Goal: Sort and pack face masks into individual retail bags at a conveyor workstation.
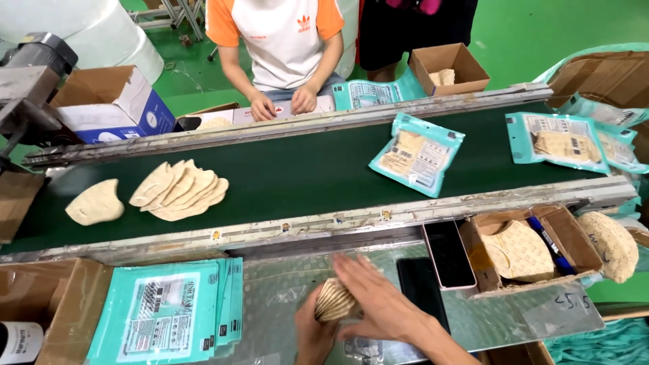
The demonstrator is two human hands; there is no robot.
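My left hand (pixel 312 332) and my right hand (pixel 374 297) press together a small stack of beige folded masks (pixel 334 301) on the metal worktable (pixel 284 297) below the conveyor. The left hand cups the stack from below. Flat on the stack's right side lies my right palm, fingers pointing up-left. A pile of teal pouches (pixel 162 314) lies to the left of my hands.
On the dark green conveyor belt (pixel 297 176) lie a fan of loose masks (pixel 181 190), a single mask (pixel 96 201) and filled teal pouches (pixel 416 154) (pixel 558 140). Two phones (pixel 449 254) (pixel 420 284) and a cardboard box of masks (pixel 524 250) sit right. Another person's hands (pixel 284 103) work across the belt.
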